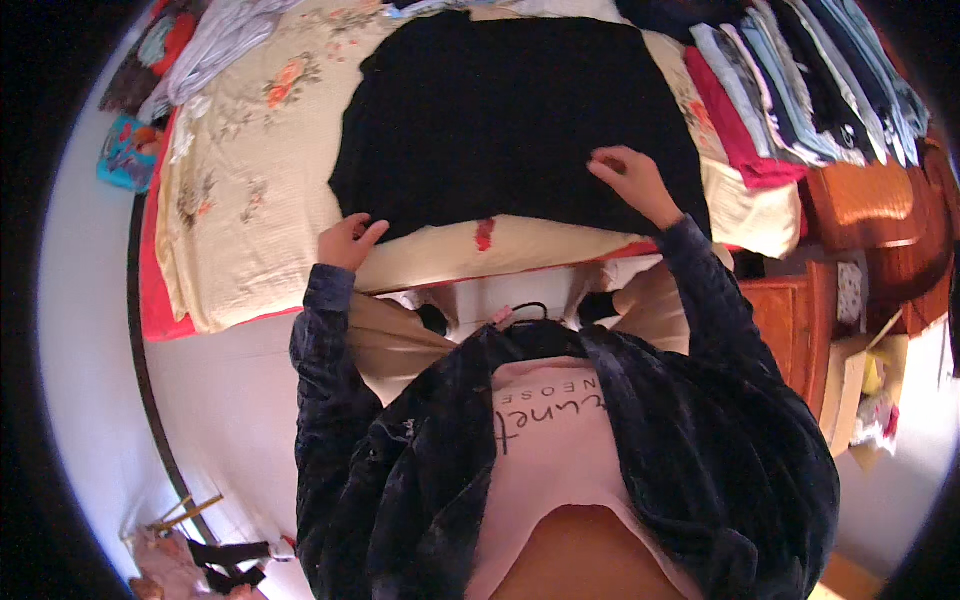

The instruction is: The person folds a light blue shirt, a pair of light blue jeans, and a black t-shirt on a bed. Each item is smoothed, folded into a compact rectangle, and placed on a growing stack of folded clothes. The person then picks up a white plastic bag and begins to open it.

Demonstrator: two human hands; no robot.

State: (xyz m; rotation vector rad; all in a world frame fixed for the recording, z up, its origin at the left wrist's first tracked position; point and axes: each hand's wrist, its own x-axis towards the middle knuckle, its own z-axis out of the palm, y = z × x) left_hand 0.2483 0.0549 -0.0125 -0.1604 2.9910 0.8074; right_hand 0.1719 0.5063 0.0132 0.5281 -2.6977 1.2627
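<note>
A black garment (510, 120) is spread flat on the bed, its kind hard to make out. My left hand (346, 243) is at its near left corner, thumb and fingers apart, with no cloth seen gripped. Over the right part of the same cloth hovers or rests my right hand (632, 182); its fingers are slightly bent, apart from the thumb, and hold nothing visible. Whether either hand presses on the fabric, I cannot tell.
A cream floral bedspread (245, 190) covers the bed, with red cloth under its edge. Folded clothes (800, 90) stand in a row at the right. Beside them is a wooden cabinet (785, 310) and an open cardboard box (850, 385). A blue packet (128, 152) lies at the far left.
</note>
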